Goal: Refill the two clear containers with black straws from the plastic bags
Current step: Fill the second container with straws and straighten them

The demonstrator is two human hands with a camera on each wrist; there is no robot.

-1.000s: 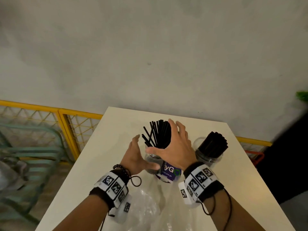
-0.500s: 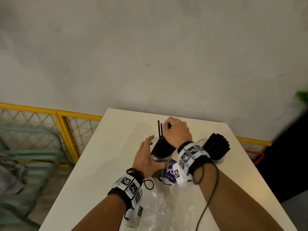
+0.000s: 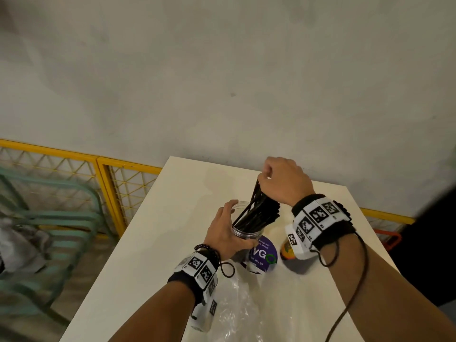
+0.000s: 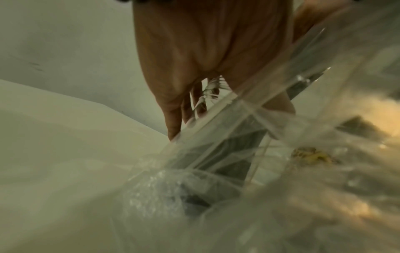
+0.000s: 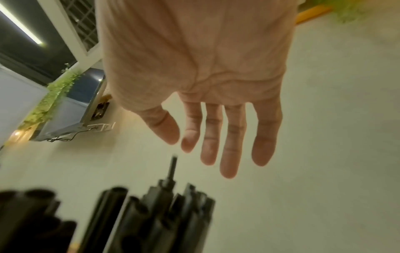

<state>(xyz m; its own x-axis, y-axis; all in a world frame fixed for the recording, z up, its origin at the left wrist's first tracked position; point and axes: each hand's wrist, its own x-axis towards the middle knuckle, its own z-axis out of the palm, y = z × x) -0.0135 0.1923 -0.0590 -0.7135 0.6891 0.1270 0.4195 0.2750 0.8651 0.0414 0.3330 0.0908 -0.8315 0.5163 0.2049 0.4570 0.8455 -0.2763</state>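
**Worktop, seen from the near edge.** The left hand (image 3: 223,233) grips a clear container (image 3: 246,232) just below its open rim, thumb on the near side and fingers curled around the far side. The container is about midway between the left and right edges of the white worktop (image 3: 172,218). The hand hides its base, so whether it rests on the surface cannot be told.

A bundle of black straws (image 3: 259,214) stands in the container, leaning and fanning toward the far right corner. The right hand (image 3: 283,181) is above the straw tips, wrist raised and fingers pointing down at them. In the right wrist view this hand (image 5: 194,68) is loosely open. Its fingers (image 5: 231,145) are nearly straight and hold nothing, and the tallest of the straws (image 5: 162,205) ends just short of the fingertips.

**Near the container.** A round purple label (image 3: 262,253) with white lettering lies just on its near side. To the right of that label, an orange-and-yellow object (image 3: 287,250) is mostly hidden by the right wristband. Crumpled clear plastic bags (image 3: 237,309) lie at the near edge between the forearms. In the left wrist view they (image 4: 303,188) blur most of the frame in front of the left hand (image 4: 205,59).

**Surroundings.** A yellow mesh fence (image 3: 128,183) and a teal metal chair (image 3: 61,218) stand beyond the left edge, with a grey wall (image 3: 222,70) behind.
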